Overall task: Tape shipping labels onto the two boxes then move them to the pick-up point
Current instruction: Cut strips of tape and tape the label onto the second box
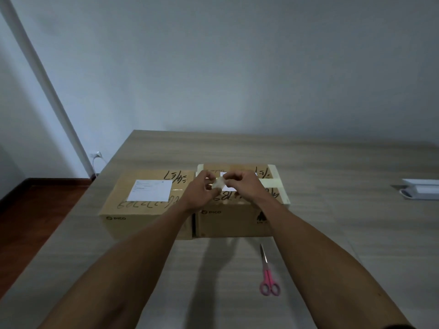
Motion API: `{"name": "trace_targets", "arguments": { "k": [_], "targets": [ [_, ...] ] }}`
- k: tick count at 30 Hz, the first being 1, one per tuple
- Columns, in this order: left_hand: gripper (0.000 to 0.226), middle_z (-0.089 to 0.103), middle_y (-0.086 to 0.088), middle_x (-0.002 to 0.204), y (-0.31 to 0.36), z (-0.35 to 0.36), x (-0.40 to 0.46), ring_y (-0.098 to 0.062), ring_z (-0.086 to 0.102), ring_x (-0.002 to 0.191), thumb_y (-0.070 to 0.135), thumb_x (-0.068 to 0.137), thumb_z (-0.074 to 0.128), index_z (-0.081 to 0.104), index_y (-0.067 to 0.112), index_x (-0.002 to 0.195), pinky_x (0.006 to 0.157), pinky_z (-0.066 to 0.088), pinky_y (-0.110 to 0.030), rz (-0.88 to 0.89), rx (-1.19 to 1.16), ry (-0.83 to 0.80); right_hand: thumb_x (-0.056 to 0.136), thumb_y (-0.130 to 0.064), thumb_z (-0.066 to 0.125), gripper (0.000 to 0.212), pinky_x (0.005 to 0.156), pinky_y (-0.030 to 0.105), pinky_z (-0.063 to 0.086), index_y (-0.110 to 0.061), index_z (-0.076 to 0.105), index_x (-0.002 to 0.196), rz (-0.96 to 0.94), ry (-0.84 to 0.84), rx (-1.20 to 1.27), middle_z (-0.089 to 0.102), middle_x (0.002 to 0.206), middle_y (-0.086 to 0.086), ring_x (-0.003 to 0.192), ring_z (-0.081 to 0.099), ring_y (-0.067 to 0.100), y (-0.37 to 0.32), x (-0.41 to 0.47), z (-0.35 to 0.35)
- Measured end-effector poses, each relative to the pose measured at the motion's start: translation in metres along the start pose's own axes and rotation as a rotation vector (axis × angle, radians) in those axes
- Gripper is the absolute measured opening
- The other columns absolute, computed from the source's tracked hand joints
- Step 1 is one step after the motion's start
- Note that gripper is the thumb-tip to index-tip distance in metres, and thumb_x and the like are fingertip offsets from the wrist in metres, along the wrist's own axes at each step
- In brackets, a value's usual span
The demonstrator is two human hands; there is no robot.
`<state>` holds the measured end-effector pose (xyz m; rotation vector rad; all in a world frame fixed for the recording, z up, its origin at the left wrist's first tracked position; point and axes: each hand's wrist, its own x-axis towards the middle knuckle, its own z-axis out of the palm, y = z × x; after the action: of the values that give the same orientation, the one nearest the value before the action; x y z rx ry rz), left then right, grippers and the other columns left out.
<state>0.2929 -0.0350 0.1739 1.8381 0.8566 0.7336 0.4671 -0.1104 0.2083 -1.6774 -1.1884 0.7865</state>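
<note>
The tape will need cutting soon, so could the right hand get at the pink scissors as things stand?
Probably yes, once freed. The pink scissors lie alone on the table, near the right forearm, with nothing over them. But the right hand is busy: with the left hand it holds the tape roll.

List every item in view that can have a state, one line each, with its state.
Left brown cardboard box: closed, white label on top.
Right brown cardboard box: closed, pale tape across its top, label partly hidden.
Small roll of translucent tape: held above the right box.
Left hand: gripping the roll.
Right hand: pinching at the roll.
Pink-handled scissors: closed, flat on the table.
</note>
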Motion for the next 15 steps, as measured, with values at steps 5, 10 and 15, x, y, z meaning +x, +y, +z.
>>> {"name": "trace_targets", "arguments": {
  "k": [5,10,15],
  "targets": [
    [0.013,0.069,0.002,0.094,-0.003,0.006,0.010,-0.014,0.063,0.080,0.028,0.095,0.071,0.064,0.018,0.098,0.071,0.051,-0.030,0.050,0.179,0.060,0.095,-0.009,0.069,0.026,0.073,0.014,0.051,-0.007,0.076,0.120,-0.052,-0.006,-0.047,0.073,0.117,0.001,0.099,0.068,0.008,0.005,0.006,-0.005],
    [0.013,0.071,0.002,0.087,-0.004,0.007,0.015,-0.016,0.066,0.077,0.030,0.096,0.068,0.069,0.016,0.095,0.067,0.049,-0.029,0.067,0.216,0.039,0.094,-0.010,0.073,0.017,0.065,0.015,0.052,-0.004,0.078,0.109,-0.062,0.002,-0.023,0.074,0.105,0.004,0.088,0.068,0.003,0.007,0.011,-0.007],
    [0.017,0.071,0.000,0.096,-0.008,0.004,0.018,-0.021,0.067,0.088,0.034,0.099,0.065,0.067,0.017,0.101,0.075,0.054,-0.037,0.062,0.234,-0.014,0.093,-0.008,0.072,0.010,0.057,0.014,0.050,0.000,0.075,0.098,-0.067,-0.004,-0.003,0.075,0.095,0.016,0.078,0.066,0.012,0.003,0.013,-0.009]
  ]
}}
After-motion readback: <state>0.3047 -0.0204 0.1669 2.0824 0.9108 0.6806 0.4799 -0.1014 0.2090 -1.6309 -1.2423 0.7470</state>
